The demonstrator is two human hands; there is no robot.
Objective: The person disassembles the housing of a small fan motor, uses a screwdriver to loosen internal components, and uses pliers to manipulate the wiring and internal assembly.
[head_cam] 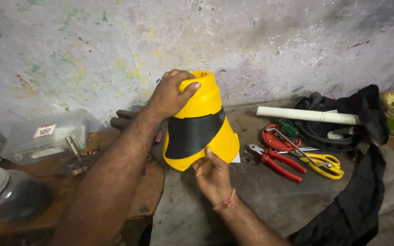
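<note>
at the far left a clear jar point(5, 193) with a pale lid sits on the brown bench, and behind it a clear plastic box point(46, 134) lies against the stained wall. your left hand point(172, 93) is clamped over the narrow top of the yellow housing point(201, 123), fingers curled round it and thumb across the rim. the housing stands tilted at the middle of the grey slab point(261, 200), a black panel wrapped round its waist. your right hand point(213, 175) grips its lower edge from below, thumb pressed on the yellow skirt. just right of it lie red-handled pliers point(277, 161), then yellow-handled scissors point(322, 164), with a white tube point(306, 115) behind them and black cloth point(356, 182) trailing off the right side
</note>
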